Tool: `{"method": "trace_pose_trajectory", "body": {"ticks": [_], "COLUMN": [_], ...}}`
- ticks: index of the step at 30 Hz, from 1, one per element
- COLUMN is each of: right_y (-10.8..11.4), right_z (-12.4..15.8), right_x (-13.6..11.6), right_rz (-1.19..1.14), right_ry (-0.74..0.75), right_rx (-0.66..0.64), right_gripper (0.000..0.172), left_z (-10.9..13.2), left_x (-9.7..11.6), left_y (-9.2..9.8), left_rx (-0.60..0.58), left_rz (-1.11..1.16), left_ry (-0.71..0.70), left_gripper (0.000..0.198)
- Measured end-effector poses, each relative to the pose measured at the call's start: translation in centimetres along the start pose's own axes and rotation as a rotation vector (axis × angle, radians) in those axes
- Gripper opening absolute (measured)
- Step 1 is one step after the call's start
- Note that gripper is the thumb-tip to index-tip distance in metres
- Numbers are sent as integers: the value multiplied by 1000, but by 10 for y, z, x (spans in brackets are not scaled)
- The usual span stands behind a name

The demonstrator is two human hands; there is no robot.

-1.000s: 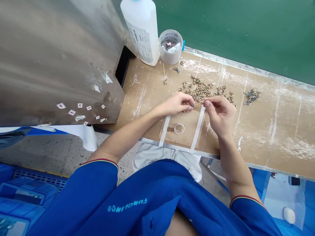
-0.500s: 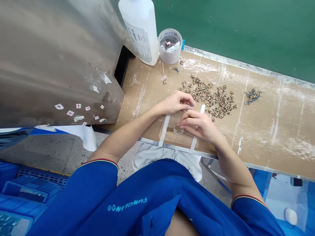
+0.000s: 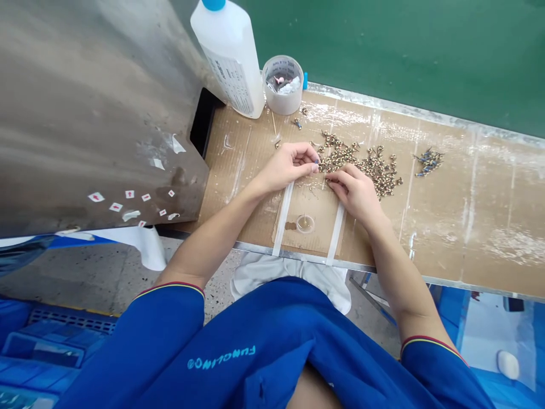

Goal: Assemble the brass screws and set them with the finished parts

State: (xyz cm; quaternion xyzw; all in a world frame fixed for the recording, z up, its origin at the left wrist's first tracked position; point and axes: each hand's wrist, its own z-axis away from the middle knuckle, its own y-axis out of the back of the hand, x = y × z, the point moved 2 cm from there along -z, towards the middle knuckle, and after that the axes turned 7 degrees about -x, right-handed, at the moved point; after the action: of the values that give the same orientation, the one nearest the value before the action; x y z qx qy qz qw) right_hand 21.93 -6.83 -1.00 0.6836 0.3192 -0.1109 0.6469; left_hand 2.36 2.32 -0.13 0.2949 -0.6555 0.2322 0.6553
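My left hand point(image 3: 286, 165) is at the near left edge of a pile of small brass-coloured metal pieces point(image 3: 378, 170). Its thumb and index finger are pinched on a tiny part with a blue end point(image 3: 317, 162). At the pile's front edge, my right hand point(image 3: 355, 192) has its thumb and fingertips drawn together; whatever may be between them is too small to make out. A small clear round dish point(image 3: 305, 224) with a thin upright pin in it sits closer to me, touched by neither hand.
Blue-and-brass pieces point(image 3: 429, 162) form a smaller heap to the right. At the back left stand a white bottle point(image 3: 232, 62) and a tape-roll cup point(image 3: 283, 102) holding scraps. A thin stick point(image 3: 273, 123) lies before them. A metal panel point(image 3: 102, 113) borders the cardboard-covered bench point(image 3: 460, 227).
My right hand has left the round dish and moved up to the pile's edge. My left hand has also shifted away from me, towards the pile. The dish is now uncovered.
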Motion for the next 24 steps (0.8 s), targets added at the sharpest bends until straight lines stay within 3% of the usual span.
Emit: {"method": "trace_pose_trajectory", "body": {"ticks": [9,14,18,24], "right_y": [-11,-6,-9,-15], "right_z": [-4,-2,-2,-3], "right_x": [-1,-3,-6,-13], "right_rz": [-76,-414,-752,-855], "right_ry": [-16,-158,-245,-303], "right_rx": [123,245,331,316], "right_gripper": [18,16,29,40], "left_z": [0,3,5,6], "left_x": [-5,-2,0,-5], "left_y": [-15,-22,-25,-31], "left_rx": [-45,-22,32,68], "left_rz": [16,-59,-185,-231], "left_ry": [24,19,-4,-27], "left_gripper": [15,17,19,20]}}
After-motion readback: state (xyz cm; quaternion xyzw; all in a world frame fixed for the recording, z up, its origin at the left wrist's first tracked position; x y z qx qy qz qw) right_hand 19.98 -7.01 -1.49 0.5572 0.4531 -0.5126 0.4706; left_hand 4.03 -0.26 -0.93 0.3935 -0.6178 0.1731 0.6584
